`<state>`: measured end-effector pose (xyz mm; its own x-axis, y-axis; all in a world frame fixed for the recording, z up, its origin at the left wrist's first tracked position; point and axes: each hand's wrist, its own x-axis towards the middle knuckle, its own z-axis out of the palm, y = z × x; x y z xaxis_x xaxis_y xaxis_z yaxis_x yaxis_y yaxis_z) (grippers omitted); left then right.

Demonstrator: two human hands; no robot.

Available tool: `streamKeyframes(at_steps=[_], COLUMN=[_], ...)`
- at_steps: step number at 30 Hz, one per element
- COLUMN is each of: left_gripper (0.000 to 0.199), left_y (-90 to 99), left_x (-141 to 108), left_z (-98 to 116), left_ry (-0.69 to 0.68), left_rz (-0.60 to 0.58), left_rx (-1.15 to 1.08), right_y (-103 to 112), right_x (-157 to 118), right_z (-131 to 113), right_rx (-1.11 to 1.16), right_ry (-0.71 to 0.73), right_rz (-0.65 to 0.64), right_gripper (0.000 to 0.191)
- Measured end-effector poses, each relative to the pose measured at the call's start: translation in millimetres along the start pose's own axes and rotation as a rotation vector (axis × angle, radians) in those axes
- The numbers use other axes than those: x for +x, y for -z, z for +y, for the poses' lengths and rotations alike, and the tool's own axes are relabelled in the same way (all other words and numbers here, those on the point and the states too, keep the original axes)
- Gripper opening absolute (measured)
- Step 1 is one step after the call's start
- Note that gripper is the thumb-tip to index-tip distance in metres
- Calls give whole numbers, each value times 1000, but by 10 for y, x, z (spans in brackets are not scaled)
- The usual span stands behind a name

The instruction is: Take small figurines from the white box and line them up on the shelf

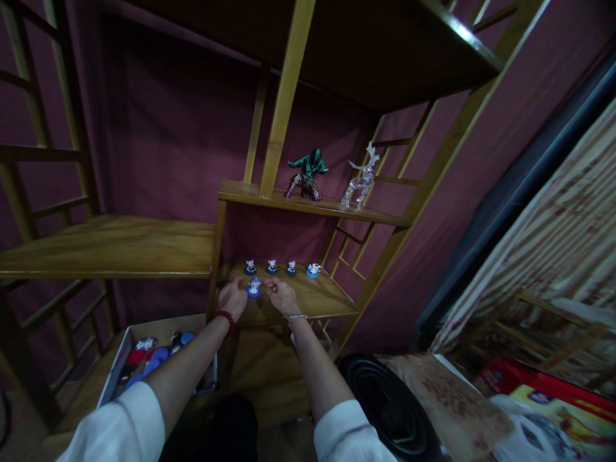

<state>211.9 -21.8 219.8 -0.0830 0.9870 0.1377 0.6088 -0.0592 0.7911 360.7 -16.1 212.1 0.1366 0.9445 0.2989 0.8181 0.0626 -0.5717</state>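
Note:
A small purple-and-white figurine (253,287) stands upright on the lower right shelf (312,298). My left hand (233,299) is close beside it on the left, its fingers curled and partly hidden. On the other side, my right hand (280,296) has its fingers bent, with a small gap between fingertips and figurine; nothing shows in it. Behind them, several small figurines stand in a row: one (250,267) at the left, two (272,266) (291,267) in the middle, and a blue-based one (314,270) at the right.
A green-and-bronze figure (308,173) and a clear deer figurine (360,179) stand on the shelf above. At lower left, a box (115,366) holds several colourful figurines. Wooden posts (287,96) divide the shelves. A black coiled object (389,407) lies at lower right.

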Motion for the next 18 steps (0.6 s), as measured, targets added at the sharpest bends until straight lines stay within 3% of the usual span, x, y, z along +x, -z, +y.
streamKeyframes(at_steps=[7,18], left_gripper=[43,41], left_y=[93,69], left_x=[-201,-288], left_z=[18,-54], left_ry=[-137,-254], left_rz=[-6,32], left_rx=[143,151], right_y=[-15,-25], right_x=[5,1], right_z=[-3,13], right_rx=[24,173], right_ry=[26,104], right_rz=[-4,-93], right_gripper=[22,39])
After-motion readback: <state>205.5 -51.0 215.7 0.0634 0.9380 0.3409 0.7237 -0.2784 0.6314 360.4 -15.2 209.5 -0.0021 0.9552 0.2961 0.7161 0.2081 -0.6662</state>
